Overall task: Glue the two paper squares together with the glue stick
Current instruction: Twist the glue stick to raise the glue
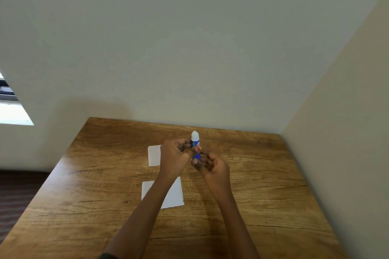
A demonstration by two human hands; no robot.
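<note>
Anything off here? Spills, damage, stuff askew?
Nothing stands out. The far paper square and near paper square lie flat and apart on the table; the left hand and right hand hold the glue stick upright. No spill or tear shows.

Blue glue stick, white cap

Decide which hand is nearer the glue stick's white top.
Left. The left hand grips the glue stick just below its white top; the right hand holds the tube's lower end, farther from it.
</note>
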